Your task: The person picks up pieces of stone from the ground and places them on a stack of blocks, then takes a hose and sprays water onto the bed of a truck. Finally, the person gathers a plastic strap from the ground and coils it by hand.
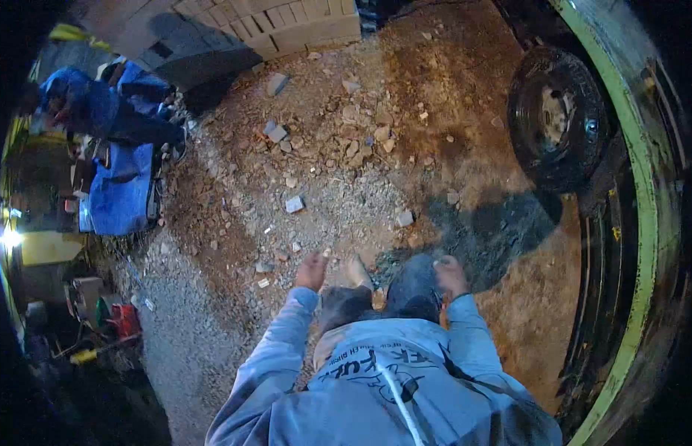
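Note:
My left hand (312,272) hangs in front of my body, over the gravel beside my bare foot (357,272). Its fingers are loosely bent and partly apart, and I make out nothing held in them. A small pale spot shows at its fingertips, too small to name. On the other side, my right hand (452,276) is beside my dark trouser leg (414,286), fingers half curled with a gap between them. No object is visible in it. Grey long sleeves (275,349) cover both arms.
Rubble and broken stones (294,204) litter the dirt ground ahead. A vehicle wheel (555,119) and a green metal beam (643,186) stand at right. Stacked blocks (294,26) are at the back. At left, a person in blue (101,104) is near a blue sheet (119,189).

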The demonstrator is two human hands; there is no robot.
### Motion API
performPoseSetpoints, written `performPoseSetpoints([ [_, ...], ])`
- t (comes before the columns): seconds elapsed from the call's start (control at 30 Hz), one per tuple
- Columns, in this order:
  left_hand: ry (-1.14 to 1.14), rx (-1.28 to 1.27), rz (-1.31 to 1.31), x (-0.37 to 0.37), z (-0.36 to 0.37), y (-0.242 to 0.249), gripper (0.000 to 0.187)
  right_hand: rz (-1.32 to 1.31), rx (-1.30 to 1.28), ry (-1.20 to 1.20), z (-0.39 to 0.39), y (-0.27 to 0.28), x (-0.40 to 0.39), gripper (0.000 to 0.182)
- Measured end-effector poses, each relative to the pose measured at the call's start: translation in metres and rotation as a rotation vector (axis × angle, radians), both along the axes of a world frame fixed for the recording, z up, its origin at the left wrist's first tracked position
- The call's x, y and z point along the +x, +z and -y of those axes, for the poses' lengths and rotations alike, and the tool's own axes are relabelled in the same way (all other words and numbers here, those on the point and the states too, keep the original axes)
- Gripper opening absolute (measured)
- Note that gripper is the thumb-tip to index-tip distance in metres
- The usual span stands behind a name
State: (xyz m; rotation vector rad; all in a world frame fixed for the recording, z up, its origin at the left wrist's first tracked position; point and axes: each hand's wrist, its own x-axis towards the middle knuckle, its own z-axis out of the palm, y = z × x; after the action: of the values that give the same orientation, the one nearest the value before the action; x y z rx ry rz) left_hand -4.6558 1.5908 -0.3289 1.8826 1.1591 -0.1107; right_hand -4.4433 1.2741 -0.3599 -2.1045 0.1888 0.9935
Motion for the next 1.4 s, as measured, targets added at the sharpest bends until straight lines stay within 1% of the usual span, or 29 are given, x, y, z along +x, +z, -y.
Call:
performPoseSetpoints([
  [0.1, 0.097, 0.148, -0.026, 0.017, -0.069, -0.016, 0.046, 0.076, -0.008, 0.018, -0.016, -0.087, 0.024, 0.046],
  [0.13, 0.210, -0.013, 0.082, 0.024, -0.088, -0.024, 0.046, 0.066, -0.055, 0.013, -0.037, -0.062, 0.034, 0.044],
  [0.17, 0.334, -0.171, 0.186, 0.029, -0.104, -0.032, 0.047, 0.025, -0.092, 0.067, -0.047, -0.076, 0.049, 0.045],
  [0.23, 0.378, -0.138, 0.231, 0.035, -0.127, -0.043, 0.046, -0.063, -0.162, 0.171, -0.063, -0.123, 0.067, 0.046],
  [0.27, 0.397, -0.117, 0.256, 0.041, -0.139, -0.055, 0.046, 0.000, -0.220, 0.206, -0.072, -0.153, 0.077, 0.044],
  [0.3, 0.463, -0.107, 0.216, 0.044, -0.152, -0.083, 0.046, 0.062, -0.281, 0.240, -0.082, -0.183, 0.088, 0.042],
  [0.33, 0.524, -0.098, 0.164, 0.037, -0.159, -0.118, 0.046, -0.129, -0.323, 0.186, -0.110, -0.173, 0.112, 0.043],
  [0.37, 0.589, -0.093, 0.086, 0.024, -0.159, -0.141, 0.046, -0.306, -0.326, 0.066, -0.121, -0.194, 0.125, 0.046],
  [0.4, 0.493, -0.155, -0.076, 0.051, -0.158, -0.122, 0.055, -0.479, -0.347, -0.062, -0.132, -0.215, 0.137, 0.049],
  [0.43, 0.414, -0.082, -0.073, 0.045, -0.165, -0.163, 0.057, -0.636, -0.386, -0.183, -0.143, -0.235, 0.149, 0.053],
  [0.47, 0.330, -0.012, -0.085, 0.023, -0.167, -0.214, 0.059, -0.699, -0.306, -0.323, -0.145, -0.261, 0.152, 0.056],
  [0.5, 0.240, 0.051, -0.106, 0.002, -0.169, -0.251, 0.061, -0.712, -0.299, -0.323, -0.143, -0.288, 0.149, 0.059],
  [0.53, 0.268, 0.043, -0.164, -0.007, -0.175, -0.271, 0.062, -0.725, -0.293, -0.324, -0.140, -0.318, 0.146, 0.061],
  [0.57, 0.293, 0.036, -0.208, -0.010, -0.183, -0.298, 0.063, -0.672, -0.340, -0.181, -0.137, -0.349, 0.146, 0.064],
  [0.6, 0.312, 0.026, -0.244, -0.008, -0.191, -0.328, 0.063, -0.676, -0.362, -0.164, -0.129, -0.384, 0.146, 0.067],
  [0.63, 0.281, 0.051, -0.325, 0.014, -0.198, -0.337, 0.066, -0.681, -0.384, -0.146, -0.119, -0.419, 0.146, 0.070],
  [0.67, 0.249, 0.074, -0.407, 0.038, -0.205, -0.345, 0.069, -0.751, -0.390, -0.258, -0.103, -0.453, 0.141, 0.074],
  [0.73, 0.267, 0.054, -0.285, 0.001, -0.233, -0.432, 0.072, -0.691, -0.461, -0.360, -0.126, -0.456, 0.142, 0.086],
  [0.8, 0.173, 0.181, -0.305, 0.010, -0.253, -0.474, 0.077, -0.578, -0.363, -0.217, -0.077, -0.540, 0.126, 0.090],
  [0.87, 0.052, 0.328, -0.332, 0.022, -0.276, -0.514, 0.080, -0.648, -0.477, -0.489, -0.099, -0.552, 0.122, 0.091],
  [0.93, 0.032, 0.277, -0.359, 0.024, -0.302, -0.551, 0.084, -0.641, -0.476, -0.547, -0.131, -0.551, 0.126, 0.088],
  [0.97, 0.057, 0.260, -0.454, 0.036, -0.312, -0.563, 0.083, -0.628, -0.469, -0.576, -0.142, -0.557, 0.126, 0.087],
  [1.0, 0.085, 0.242, -0.545, 0.056, -0.318, -0.569, 0.083, -0.483, -0.581, -0.515, -0.152, -0.566, 0.126, 0.082],
  [1.03, 0.114, 0.222, -0.631, 0.061, -0.320, -0.580, 0.082, -0.497, -0.636, -0.448, -0.150, -0.574, 0.122, 0.077],
  [1.13, 0.162, 0.271, -0.622, 0.058, -0.322, -0.617, 0.078, -0.455, -0.667, -0.340, -0.146, -0.583, 0.126, 0.069],
  [1.23, 0.155, 0.271, -0.650, 0.057, -0.324, -0.617, 0.073, -0.417, -0.648, -0.284, -0.152, -0.576, 0.130, 0.061],
  [1.3, 0.208, 0.128, -0.642, 0.065, -0.336, -0.609, 0.066, -0.396, -0.635, -0.239, -0.161, -0.566, 0.133, 0.056],
  [1.37, 0.281, -0.015, -0.592, 0.075, -0.340, -0.580, 0.063, -0.407, -0.584, -0.196, -0.180, -0.552, 0.135, 0.051],
  [1.4, 0.227, 0.095, -0.547, 0.067, -0.335, -0.578, 0.056, -0.435, -0.532, -0.182, -0.195, -0.542, 0.136, 0.049],
])
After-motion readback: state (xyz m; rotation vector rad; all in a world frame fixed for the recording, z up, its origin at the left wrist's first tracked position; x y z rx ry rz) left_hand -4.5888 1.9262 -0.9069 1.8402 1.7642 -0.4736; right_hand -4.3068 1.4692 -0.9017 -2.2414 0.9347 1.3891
